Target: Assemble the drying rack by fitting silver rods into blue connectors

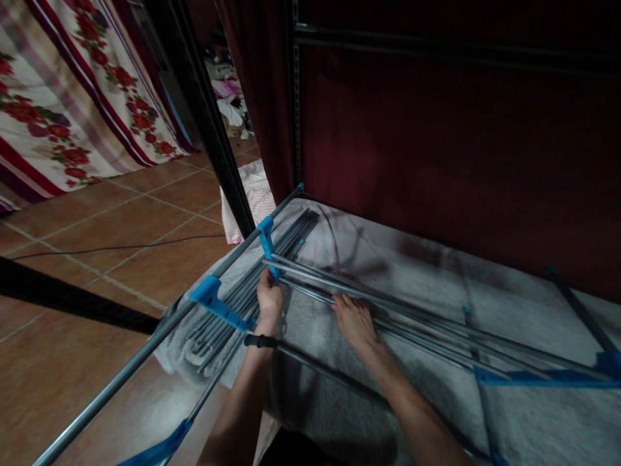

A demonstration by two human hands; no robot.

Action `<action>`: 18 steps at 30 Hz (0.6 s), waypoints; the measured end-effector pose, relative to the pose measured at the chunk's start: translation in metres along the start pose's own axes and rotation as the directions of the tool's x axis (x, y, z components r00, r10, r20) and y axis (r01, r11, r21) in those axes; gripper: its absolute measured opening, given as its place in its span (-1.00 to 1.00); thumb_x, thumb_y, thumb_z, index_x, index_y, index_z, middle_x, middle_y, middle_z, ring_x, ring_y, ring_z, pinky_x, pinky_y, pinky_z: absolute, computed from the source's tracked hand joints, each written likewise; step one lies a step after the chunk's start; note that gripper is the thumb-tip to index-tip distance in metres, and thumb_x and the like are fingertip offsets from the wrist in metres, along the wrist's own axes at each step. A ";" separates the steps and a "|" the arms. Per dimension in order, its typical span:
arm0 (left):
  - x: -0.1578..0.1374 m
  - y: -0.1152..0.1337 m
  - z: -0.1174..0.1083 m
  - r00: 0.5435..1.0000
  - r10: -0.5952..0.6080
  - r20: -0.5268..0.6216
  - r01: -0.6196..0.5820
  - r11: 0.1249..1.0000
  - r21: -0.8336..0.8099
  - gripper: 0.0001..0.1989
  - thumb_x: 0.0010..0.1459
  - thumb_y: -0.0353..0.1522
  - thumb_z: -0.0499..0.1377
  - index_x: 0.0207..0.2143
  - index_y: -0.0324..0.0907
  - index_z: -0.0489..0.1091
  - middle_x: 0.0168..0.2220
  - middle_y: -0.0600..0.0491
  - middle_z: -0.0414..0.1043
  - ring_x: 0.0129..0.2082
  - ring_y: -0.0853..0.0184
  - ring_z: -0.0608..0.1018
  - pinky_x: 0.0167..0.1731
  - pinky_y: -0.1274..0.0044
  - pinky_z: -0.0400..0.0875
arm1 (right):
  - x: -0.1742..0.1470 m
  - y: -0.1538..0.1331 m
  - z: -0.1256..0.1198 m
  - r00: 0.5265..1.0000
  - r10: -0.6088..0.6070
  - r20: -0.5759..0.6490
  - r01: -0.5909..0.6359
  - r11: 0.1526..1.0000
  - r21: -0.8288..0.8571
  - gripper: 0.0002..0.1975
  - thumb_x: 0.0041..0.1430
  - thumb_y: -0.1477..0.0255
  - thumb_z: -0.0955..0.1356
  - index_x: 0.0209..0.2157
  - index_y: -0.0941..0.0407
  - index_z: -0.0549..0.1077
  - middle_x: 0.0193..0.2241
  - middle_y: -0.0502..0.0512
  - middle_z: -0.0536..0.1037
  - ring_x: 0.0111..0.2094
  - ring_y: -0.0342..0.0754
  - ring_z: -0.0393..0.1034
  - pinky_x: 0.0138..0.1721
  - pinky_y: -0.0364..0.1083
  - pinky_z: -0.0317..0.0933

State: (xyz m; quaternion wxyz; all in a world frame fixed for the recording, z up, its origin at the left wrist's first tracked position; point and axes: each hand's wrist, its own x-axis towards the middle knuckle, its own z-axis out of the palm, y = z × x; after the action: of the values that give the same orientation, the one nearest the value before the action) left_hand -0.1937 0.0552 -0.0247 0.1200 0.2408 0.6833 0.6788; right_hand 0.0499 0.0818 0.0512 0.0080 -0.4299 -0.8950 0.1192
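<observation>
My left hand (270,299) is closed around the lower end of a blue plastic bracket (266,237), where metal rods meet it. That bracket sits on a long grey tube (237,249) that slants across the left, with a second blue bracket (219,304) nearer me. The fingers of my right hand (356,321) are bent over a thin metal rod (310,292) running from the held bracket to the right. Behind my right hand, other rods (412,309) run to a blue bar (543,378). The parts look like a clothes drying rack. My fingertips are partly hidden.
Several loose metal rods (228,298) lie under the tube on a grey blanket (325,362). A tube with a black grip (261,341) crosses near my left wrist. Black frame posts (206,110), a dark red curtain (436,149) and a floral curtain (72,97) surround the tiled floor (126,239).
</observation>
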 end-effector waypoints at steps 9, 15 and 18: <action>0.003 0.008 0.008 1.000 0.005 -0.010 -0.005 0.999 0.034 -0.81 0.04 -0.39 0.23 -0.23 -0.13 0.46 -0.30 0.08 0.52 -0.24 0.28 0.52 -0.01 0.42 0.43 | -0.002 0.003 -0.007 0.987 -0.033 -0.157 0.031 0.999 -0.012 -0.67 0.51 0.39 0.17 0.10 0.01 0.50 0.03 0.18 0.66 -0.02 0.06 0.58 0.01 -0.02 0.35; 0.004 0.012 0.010 1.000 0.021 -0.019 -0.019 0.997 0.077 -0.92 0.08 -0.35 0.23 -0.31 -0.11 0.43 -0.35 0.07 0.48 -0.27 0.26 0.50 -0.03 0.40 0.42 | -0.004 0.006 -0.009 0.982 -0.034 -0.186 0.034 0.999 -0.006 -0.66 0.50 0.39 0.19 0.13 0.00 0.49 0.01 0.18 0.67 -0.01 0.05 0.59 0.02 -0.02 0.36; 0.004 0.011 0.010 1.000 0.027 -0.007 -0.026 0.994 0.103 -0.96 0.11 -0.37 0.21 -0.33 -0.11 0.42 -0.36 0.07 0.47 -0.31 0.27 0.49 -0.05 0.40 0.41 | -0.004 0.008 -0.010 0.983 -0.032 -0.180 0.032 0.999 0.002 -0.64 0.50 0.39 0.18 0.15 -0.02 0.49 0.01 0.17 0.67 0.01 0.05 0.59 0.03 -0.03 0.35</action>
State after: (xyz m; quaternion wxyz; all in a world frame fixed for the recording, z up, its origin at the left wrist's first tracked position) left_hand -0.1902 0.0658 -0.0137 0.0957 0.2529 0.7147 0.6450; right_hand 0.0600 0.0859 0.0599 0.0915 -0.4244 -0.8971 0.0819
